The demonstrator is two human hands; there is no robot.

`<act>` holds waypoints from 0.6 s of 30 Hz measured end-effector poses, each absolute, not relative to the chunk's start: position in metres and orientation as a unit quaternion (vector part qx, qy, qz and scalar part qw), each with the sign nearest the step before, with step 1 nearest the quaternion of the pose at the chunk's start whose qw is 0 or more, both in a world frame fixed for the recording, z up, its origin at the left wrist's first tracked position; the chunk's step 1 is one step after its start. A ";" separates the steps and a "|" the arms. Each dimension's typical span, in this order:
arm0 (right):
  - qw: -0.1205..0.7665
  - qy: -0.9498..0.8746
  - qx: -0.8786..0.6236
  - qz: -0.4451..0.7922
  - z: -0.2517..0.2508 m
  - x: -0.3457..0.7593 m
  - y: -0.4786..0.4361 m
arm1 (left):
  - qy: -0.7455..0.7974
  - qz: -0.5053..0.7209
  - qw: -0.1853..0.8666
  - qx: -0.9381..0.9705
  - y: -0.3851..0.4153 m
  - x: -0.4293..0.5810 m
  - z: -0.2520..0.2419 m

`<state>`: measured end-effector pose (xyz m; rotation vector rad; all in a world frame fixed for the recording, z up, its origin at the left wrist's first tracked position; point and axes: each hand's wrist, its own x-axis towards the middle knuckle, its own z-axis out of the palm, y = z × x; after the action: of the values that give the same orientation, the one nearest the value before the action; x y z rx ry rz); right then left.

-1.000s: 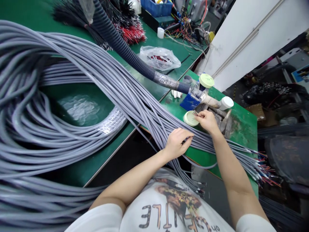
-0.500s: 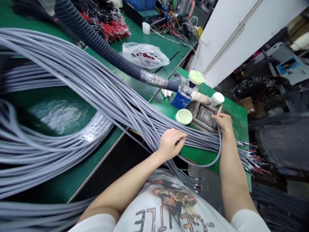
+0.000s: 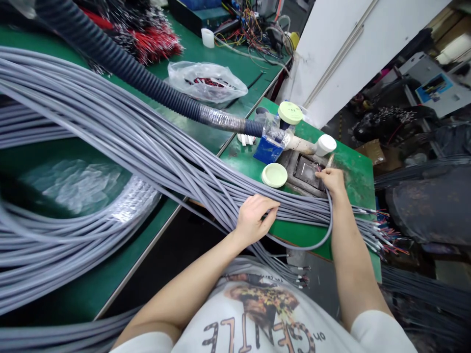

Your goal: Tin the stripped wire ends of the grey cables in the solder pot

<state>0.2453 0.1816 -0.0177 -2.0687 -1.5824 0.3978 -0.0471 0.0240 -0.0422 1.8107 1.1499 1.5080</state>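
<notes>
Pinching one grey cable [image 3: 330, 223] by its stripped end, the R hand [image 3: 333, 181] has thumb + fingers closed on it at the R side of the sq. metal pot [image 3: 292, 177], nr the cream dish [image 3: 274, 175]. L hand [image 3: 254, 219] rests w/ fingers curled at the big cable bundle [image 3: 206, 171]; can't tell if it's gripping any.

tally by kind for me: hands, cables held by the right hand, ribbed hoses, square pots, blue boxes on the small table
Hands: 2, left hand and right hand
Held cable: 1
Ribbed hose: 1
Square pot: 1
Blue box: 1
Total: 6
</notes>
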 end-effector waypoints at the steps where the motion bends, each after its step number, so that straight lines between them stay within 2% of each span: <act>1: 0.249 -0.582 -0.760 0.145 -0.018 0.245 0.182 | 0.424 0.556 0.257 0.667 0.024 -0.047 -0.042; 10: 0.283 -0.584 -0.745 0.154 -0.006 0.240 0.176 | 0.423 0.553 0.245 0.674 0.024 -0.047 -0.045; 12: 0.323 -0.573 -0.732 0.178 0.008 0.240 0.164 | 0.424 0.553 0.247 0.674 0.024 -0.047 -0.046; 16: 0.471 -0.501 -0.668 0.284 0.047 0.252 0.100 | 0.419 0.560 0.246 0.671 0.025 -0.049 -0.043; 18: 0.501 -0.473 -0.681 0.248 0.064 0.269 0.048 | 0.414 0.555 0.251 0.677 0.025 -0.048 -0.040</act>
<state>0.2693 0.0477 0.0636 -1.6473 -1.1435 0.5997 -0.0482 0.0253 -0.0400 1.8418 1.1278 1.5093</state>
